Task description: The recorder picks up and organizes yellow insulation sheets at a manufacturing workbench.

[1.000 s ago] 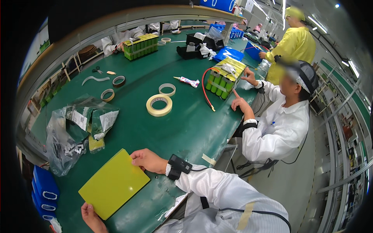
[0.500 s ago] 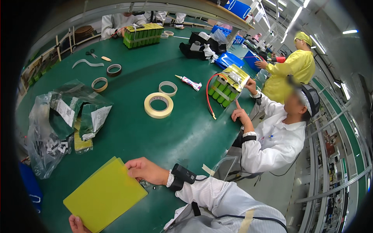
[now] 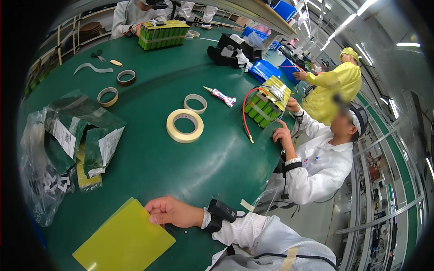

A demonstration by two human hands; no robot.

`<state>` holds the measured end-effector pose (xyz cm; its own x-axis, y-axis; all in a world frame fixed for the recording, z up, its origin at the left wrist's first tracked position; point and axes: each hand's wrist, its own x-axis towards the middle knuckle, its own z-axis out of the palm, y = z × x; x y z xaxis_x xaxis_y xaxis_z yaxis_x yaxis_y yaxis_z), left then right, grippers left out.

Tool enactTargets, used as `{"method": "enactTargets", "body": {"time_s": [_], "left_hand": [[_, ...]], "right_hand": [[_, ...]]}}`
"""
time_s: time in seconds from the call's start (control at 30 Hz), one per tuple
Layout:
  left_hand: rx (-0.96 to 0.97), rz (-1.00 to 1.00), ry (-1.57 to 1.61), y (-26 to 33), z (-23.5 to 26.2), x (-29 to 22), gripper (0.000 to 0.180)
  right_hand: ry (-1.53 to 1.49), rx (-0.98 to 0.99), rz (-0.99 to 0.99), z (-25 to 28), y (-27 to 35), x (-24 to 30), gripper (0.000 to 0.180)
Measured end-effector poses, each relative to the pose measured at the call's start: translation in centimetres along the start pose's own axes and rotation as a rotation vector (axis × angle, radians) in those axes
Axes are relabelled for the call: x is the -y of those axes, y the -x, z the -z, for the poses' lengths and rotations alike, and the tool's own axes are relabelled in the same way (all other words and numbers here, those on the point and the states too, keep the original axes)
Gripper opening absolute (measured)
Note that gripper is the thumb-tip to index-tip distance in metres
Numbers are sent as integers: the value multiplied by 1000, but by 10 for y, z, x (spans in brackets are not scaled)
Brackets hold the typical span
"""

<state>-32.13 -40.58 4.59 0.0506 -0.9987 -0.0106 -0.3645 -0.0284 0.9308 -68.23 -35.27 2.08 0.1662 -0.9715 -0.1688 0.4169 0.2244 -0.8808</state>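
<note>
A thin stack of yellow-green rectangular sheets (image 3: 124, 241) lies at the near left, with one sheet's edge showing slightly askew behind the top one. My right hand (image 3: 176, 212) pinches the stack's upper right edge between thumb and fingers. A black strap with a small box sits on that wrist. My left hand is out of the picture. Just beyond the sheets, to the left, a clear plastic bag (image 3: 40, 176) holds white pieces, beside labelled clear wrapping (image 3: 108, 144) around another yellow piece.
Tape rolls, a large cream one (image 3: 184, 126) among them, lie mid-table near a glue tube (image 3: 221, 96). Scissors (image 3: 98, 55) are at the far left. On the right, a co-worker (image 3: 316, 158) in white handles a green battery pack (image 3: 264, 108); another pack (image 3: 163, 35) stands at the back.
My left hand has dropped out of the picture at the lower edge. The view has shifted a little; the sheets now sit lower, with my right hand still on them.
</note>
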Motion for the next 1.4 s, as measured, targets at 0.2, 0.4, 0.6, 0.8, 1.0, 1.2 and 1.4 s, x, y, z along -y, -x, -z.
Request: {"method": "enactTargets", "body": {"time_s": [0.2,0.4,0.6,0.8,1.0,1.2,1.4], "left_hand": [[-31,145,240,-1,4,10,29],[19,106,285,0,8,14,25],[16,26,200,4,5,4,27],[38,-18,143,4,3,0,28],[41,-3,216,4,5,5,27],[83,-5,257,3,8,10,26],[84,-10,227,2,7,12,27]], "right_hand": [[12,10,12,-1,-1,2,21],[-10,24,42,-2,0,0,21],[-8,33,78,-1,-2,-4,22],[-10,-6,157,0,-4,-8,17],[38,-9,150,-1,-4,-6,17],[20,-19,138,-2,-1,-3,17],[23,-17,121,1,-2,-5,20]]}}
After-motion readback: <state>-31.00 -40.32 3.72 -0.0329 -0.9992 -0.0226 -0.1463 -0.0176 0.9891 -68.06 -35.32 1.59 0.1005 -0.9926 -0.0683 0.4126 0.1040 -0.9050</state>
